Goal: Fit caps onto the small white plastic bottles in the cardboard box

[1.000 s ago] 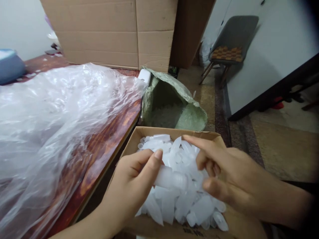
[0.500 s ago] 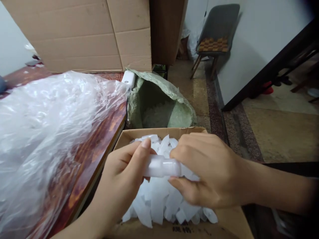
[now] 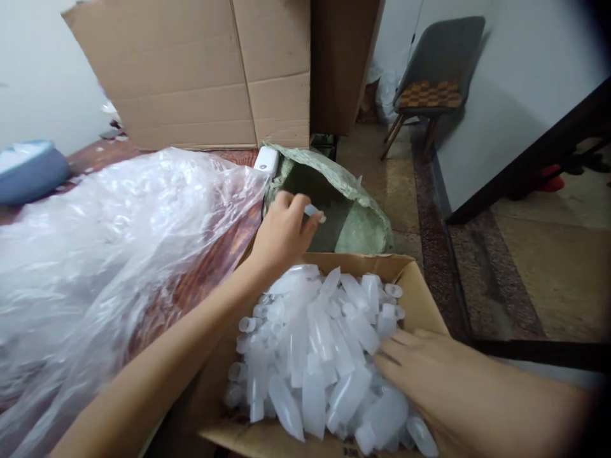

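My left hand (image 3: 286, 226) is over the mouth of the green woven sack (image 3: 365, 229). Its thumb and fingers are closed on a small translucent plastic tube (image 3: 312, 210), mostly hidden by the hand. My right hand (image 3: 405, 366), slightly blurred, reaches with fingers stretched out to the right side of a heap of soft white plastic tubes (image 3: 315, 394); its fingertips touch them. The heap fills an open cardboard box (image 3: 427, 299) in front of me. Many tubes have a flat end and a round neck.
A clear plastic bag (image 3: 119, 216) spreads over the wooden table (image 3: 191, 286) at left, with a blue basin (image 3: 33, 172) behind it. A white device (image 3: 266, 160) sits at the table corner. Large cardboard (image 3: 191, 76) stands behind; a grey chair (image 3: 439, 63) is farther back.
Both hands were together on one tube above the box. My left hand has moved forward to the sack with a tube, while my right hand has let go and lowered to the heap.
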A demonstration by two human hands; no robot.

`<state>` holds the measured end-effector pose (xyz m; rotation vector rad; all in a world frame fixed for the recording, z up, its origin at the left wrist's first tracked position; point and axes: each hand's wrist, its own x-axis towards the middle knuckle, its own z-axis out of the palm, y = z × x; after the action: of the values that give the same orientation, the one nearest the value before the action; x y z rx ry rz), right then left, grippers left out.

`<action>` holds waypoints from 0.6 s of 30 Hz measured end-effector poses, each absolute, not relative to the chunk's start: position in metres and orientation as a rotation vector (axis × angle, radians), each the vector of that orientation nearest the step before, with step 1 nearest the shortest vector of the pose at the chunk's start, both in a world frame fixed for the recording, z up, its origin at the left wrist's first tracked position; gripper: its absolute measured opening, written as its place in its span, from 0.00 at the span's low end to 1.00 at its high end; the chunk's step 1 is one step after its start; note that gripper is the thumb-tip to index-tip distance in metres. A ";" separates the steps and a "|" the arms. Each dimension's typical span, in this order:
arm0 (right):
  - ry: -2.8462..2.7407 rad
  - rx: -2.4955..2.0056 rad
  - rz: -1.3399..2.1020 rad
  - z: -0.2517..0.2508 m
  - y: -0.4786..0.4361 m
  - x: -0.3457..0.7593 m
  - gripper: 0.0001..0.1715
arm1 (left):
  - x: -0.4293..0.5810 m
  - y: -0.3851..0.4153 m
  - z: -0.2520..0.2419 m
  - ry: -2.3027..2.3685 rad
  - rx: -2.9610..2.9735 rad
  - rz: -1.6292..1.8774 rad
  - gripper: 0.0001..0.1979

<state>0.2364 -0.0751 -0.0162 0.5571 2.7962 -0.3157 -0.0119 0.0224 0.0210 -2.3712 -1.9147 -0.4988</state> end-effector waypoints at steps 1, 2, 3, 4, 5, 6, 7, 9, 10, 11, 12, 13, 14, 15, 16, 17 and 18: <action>2.753 0.557 -0.324 -0.022 -0.080 0.233 0.28 | -0.014 0.012 0.020 -1.918 -2.438 -0.410 0.17; 2.703 0.557 -0.325 -0.026 -0.083 0.230 0.31 | -0.017 -0.001 0.019 -1.901 -2.523 -0.306 0.16; 2.660 0.552 -0.327 -0.028 -0.085 0.226 0.32 | -0.021 -0.015 0.019 -1.882 -2.601 -0.195 0.16; 2.636 0.554 -0.322 -0.028 -0.085 0.223 0.33 | -0.025 -0.029 0.018 -1.869 -2.656 -0.102 0.16; 2.624 0.555 -0.320 -0.027 -0.085 0.221 0.34 | -0.029 -0.042 0.016 -1.871 -2.680 -0.034 0.16; 2.622 0.555 -0.322 -0.024 -0.085 0.219 0.35 | -0.033 -0.051 0.013 -1.888 -2.684 0.010 0.17; 2.627 0.554 -0.329 -0.021 -0.084 0.219 0.36 | -0.036 -0.058 0.009 -1.912 -2.679 0.034 0.17; 2.637 0.561 -0.368 -0.015 -0.083 0.220 0.33 | -0.040 -0.064 -0.001 -1.966 -2.672 0.043 0.17; 2.626 0.573 -0.406 -0.012 -0.084 0.221 0.29 | -0.041 -0.064 -0.006 -1.985 -2.681 0.036 0.16; 2.615 0.589 -0.448 -0.010 -0.085 0.221 0.27 | -0.041 -0.064 -0.011 -1.996 -2.695 0.026 0.16; 2.610 0.615 -0.479 -0.009 -0.086 0.221 0.25 | -0.041 -0.063 -0.015 -2.002 -2.708 0.010 0.15; 2.599 0.639 -0.499 -0.008 -0.087 0.221 0.24 | -0.041 -0.063 -0.018 -2.003 -2.717 -0.008 0.15; 2.588 0.663 -0.502 -0.008 -0.089 0.221 0.24 | -0.040 -0.063 -0.021 -2.002 -2.724 -0.028 0.14; 2.581 0.672 -0.495 -0.008 -0.090 0.220 0.23 | -0.040 -0.064 -0.022 -2.001 -2.730 -0.049 0.13; 2.579 0.661 -0.486 -0.008 -0.091 0.220 0.23 | -0.040 -0.066 -0.023 -1.999 -2.740 -0.075 0.13; 2.582 0.638 -0.484 -0.008 -0.091 0.219 0.21 | -0.040 -0.068 -0.023 -1.994 -2.756 -0.107 0.12; 2.598 0.627 -0.504 -0.007 -0.091 0.219 0.20 | -0.040 -0.069 -0.023 -1.986 -2.779 -0.143 0.13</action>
<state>0.2186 -0.0914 -0.0071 0.6269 2.5978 -0.5038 -0.0400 -0.0693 -0.0235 -2.7787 -1.9860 -0.1430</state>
